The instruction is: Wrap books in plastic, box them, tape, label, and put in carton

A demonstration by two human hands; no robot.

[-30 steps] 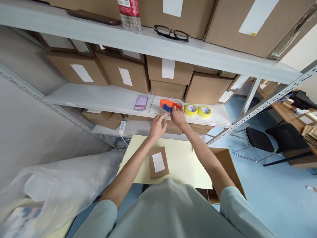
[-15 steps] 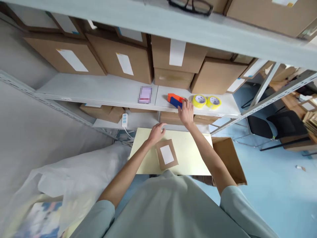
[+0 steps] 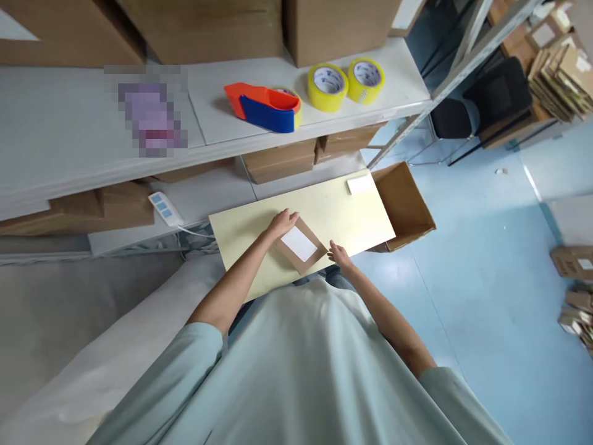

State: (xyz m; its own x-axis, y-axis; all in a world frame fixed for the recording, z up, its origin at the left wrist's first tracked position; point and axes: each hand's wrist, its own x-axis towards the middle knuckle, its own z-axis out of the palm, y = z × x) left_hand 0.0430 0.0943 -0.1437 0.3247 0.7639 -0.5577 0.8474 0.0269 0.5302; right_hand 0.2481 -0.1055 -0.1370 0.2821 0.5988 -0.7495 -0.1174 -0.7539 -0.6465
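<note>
A small flat cardboard box (image 3: pixel 304 268) with a white label (image 3: pixel 299 243) lies turned at an angle on the pale yellow board (image 3: pixel 245 272). My left hand (image 3: pixel 280 224) grips its far left edge, fingers bent over the side. At the right corner of the box, my right hand (image 3: pixel 339 253) has its fingers curled against the cardboard. On the shelf above lies an orange and blue tape dispenser (image 3: pixel 267 110), apart from both hands.
Two yellow-rimmed tape rolls (image 3: pixel 327 88) stand beside the dispenser on the grey shelf (image 3: pixel 208 133). A white power strip (image 3: pixel 165 209) is at the left. An open carton (image 3: pixel 403 207) stands right of the board, where a white stack (image 3: pixel 359 185) lies. A black chair (image 3: pixel 454 127) is farther right.
My right hand has let go of the tape dispenser and come down to the box. The left hand has moved onto the box, which has turned on the board. The view has shifted downward and right.
</note>
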